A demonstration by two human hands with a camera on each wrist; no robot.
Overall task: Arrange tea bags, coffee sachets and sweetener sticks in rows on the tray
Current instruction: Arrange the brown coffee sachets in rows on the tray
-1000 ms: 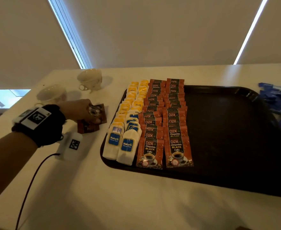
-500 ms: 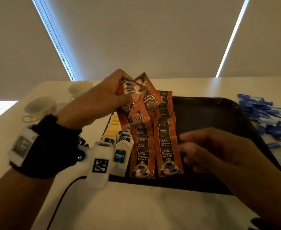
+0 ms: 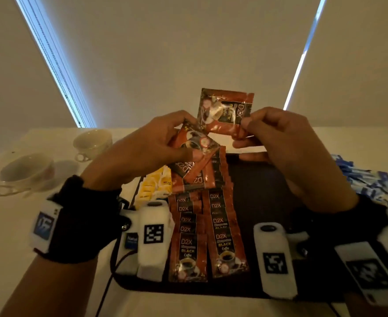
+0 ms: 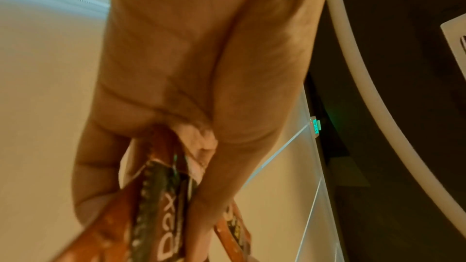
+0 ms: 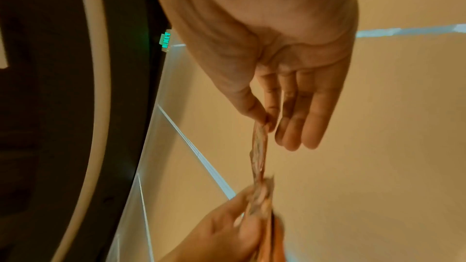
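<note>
My right hand (image 3: pixel 277 143) is pinching 1 coffee sachet (image 3: pixel 226 113) by its right edge between thumb and forefinger, other fingers loose and fairly straight. It's raised above the far end of the tray (image 3: pixel 266 193), long axis running left-right, so the "D2X" print sits sideways and the cup picture points left. My left hand (image 3: pixel 147 147) is gripping a small fan of more sachets (image 3: pixel 195 161), thumb on top, long axes slanting down toward the tray; "D2X" reads upside down on them.

On the tray, 2 rows of coffee sachets (image 3: pixel 211 236) run near to far, overlapped, each printed "D2X ... BLACK Coffee" and facing me upright. Left of them are tea bags (image 3: pixel 154 186) with yellow tags, nearer ones partly hidden by my wrist camera; 1 blue tag starts "Natur". Blue sweetener sticks (image 3: pixel 369 179) lie piled on the table right of the tray; their print is too small to read.
</note>
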